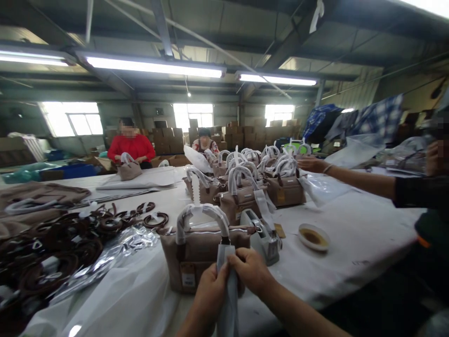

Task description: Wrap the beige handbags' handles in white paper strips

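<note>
"So, with the clock read from the wearer, what is the room like?"

"A big workshop. Tube lights [154, 68] hang overhead, cardboard boxes [242, 138] stack along the far side at twelve, and a person in red [131, 147] is at eleven."

"And the surface?"

"A long white table [351, 271]. Bags with wrapped handles [238, 206] crowd it from twelve to one, coiled brown straps [75, 255] heap up at ten, and a co-worker's bare forearm [365, 182] extends in from two."

"Which bag is being handled?"

"The nearest bag [203, 255], upright at twelve, with a grey-and-white device [264, 245] just beside it at one."

"How are the hands posed?"

"Both are closed in a pinch. The left hand [212, 285] rises from six, thumb uppermost; the right hand [254, 271] slants in from five, knuckles up. Their fingertips nearly meet on one pale strip [225, 255]."

"Where does that go?"

"From a small metal ring [225, 241] under the handle, down between the hands, towards six."
</note>
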